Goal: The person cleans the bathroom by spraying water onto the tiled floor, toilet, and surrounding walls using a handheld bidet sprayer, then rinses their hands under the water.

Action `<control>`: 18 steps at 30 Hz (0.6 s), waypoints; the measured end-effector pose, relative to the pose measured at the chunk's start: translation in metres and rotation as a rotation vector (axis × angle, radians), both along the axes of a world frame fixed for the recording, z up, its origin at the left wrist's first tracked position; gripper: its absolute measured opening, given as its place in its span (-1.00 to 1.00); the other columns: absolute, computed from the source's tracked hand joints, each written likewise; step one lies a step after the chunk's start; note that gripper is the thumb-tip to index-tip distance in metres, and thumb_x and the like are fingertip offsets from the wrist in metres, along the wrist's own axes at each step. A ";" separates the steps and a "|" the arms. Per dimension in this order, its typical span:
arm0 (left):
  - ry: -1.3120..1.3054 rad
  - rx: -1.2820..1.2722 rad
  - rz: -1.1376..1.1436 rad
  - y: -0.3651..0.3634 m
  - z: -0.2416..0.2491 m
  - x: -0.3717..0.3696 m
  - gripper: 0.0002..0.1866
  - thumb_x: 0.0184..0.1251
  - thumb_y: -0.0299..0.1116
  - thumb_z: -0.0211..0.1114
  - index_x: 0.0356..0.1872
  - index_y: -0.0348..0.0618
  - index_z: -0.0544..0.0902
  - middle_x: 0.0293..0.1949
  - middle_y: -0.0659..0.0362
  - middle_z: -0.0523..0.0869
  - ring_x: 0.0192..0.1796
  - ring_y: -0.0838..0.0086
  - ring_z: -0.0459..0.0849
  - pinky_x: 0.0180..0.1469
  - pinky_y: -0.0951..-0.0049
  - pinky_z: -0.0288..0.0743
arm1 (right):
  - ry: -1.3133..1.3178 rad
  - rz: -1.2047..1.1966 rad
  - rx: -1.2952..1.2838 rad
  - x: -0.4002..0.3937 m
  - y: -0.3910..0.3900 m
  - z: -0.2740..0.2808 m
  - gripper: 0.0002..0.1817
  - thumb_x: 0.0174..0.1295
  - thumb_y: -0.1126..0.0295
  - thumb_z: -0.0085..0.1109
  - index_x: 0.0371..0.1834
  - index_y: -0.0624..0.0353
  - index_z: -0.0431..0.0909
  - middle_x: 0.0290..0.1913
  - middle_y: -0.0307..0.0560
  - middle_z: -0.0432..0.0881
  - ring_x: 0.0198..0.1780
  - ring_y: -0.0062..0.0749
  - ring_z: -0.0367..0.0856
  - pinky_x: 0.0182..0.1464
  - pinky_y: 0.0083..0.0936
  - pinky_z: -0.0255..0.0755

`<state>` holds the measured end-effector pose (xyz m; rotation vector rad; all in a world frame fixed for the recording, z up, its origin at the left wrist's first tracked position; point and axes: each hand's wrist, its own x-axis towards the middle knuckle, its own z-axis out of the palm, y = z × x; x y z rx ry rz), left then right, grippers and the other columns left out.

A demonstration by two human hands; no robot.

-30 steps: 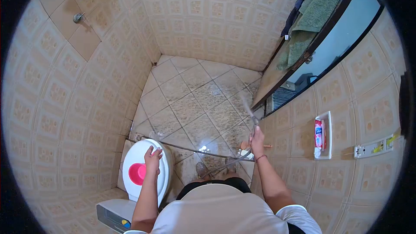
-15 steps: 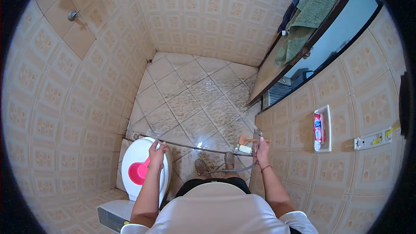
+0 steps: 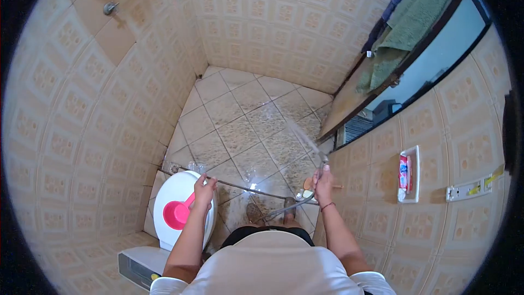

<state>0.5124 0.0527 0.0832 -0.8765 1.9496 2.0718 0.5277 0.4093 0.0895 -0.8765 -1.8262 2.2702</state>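
My right hand (image 3: 323, 186) is closed around a hand-held spray nozzle (image 3: 324, 159) with a grey hose (image 3: 292, 206) trailing from it toward my feet. A streak of water (image 3: 304, 139) shoots from the nozzle toward the wet floor. My left hand (image 3: 204, 191) hovers beside the white toilet lid (image 3: 164, 196), fingers loosely curled and apart, with no held object visible. On the lid rests a pink dipper (image 3: 176, 216), its handle running partly behind my left wrist. An orange-handled brush-like item (image 3: 309, 183) and a pale container lie beyond my right hand, partly covered.
Dirty tiles (image 3: 240, 131) cover the floor, crossed by a dark step edge (image 3: 240, 187). A green towel (image 3: 409, 27) hangs over the door at upper right. On the right wall are a white holder (image 3: 416, 175) and a rack (image 3: 469, 188). A tap (image 3: 110, 8) juts from the left wall.
Water now sprays from the nozzle, which has risen and points farther across the floor. My left hand has shifted slightly. The whole view has tilted a little.
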 end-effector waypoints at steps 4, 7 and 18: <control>0.004 -0.018 0.055 -0.008 0.011 0.011 -0.39 0.05 -0.48 0.14 0.13 -0.48 0.11 -0.02 -0.07 0.42 -0.21 0.41 0.55 -0.23 0.52 0.44 | 0.077 0.224 0.071 -0.020 -0.028 0.001 -0.46 0.15 -0.16 -0.32 -0.55 0.14 0.29 -0.79 -0.32 0.23 -0.82 -0.67 0.13 -0.80 -0.72 -0.01; -0.016 -0.048 0.117 -0.023 0.002 0.024 -0.40 0.07 -0.47 0.14 0.13 -0.48 0.12 0.02 -0.10 0.38 -0.18 0.36 0.55 -0.22 0.52 0.45 | 0.146 0.086 0.137 -0.033 -0.034 0.006 -0.51 0.21 -0.08 -0.33 -0.54 0.15 0.29 -0.77 -0.31 0.24 -0.80 -0.68 0.16 -0.77 -0.73 0.04; -0.029 -0.057 0.255 -0.034 -0.002 0.072 -0.43 0.09 -0.44 0.13 0.11 -0.46 0.16 -0.06 -0.06 0.44 -0.18 0.37 0.55 -0.26 0.53 0.44 | 0.314 0.279 0.044 -0.095 -0.080 0.055 -0.50 0.18 -0.11 -0.29 -0.54 0.15 0.29 -0.76 -0.32 0.24 -0.79 -0.70 0.15 -0.76 -0.77 0.04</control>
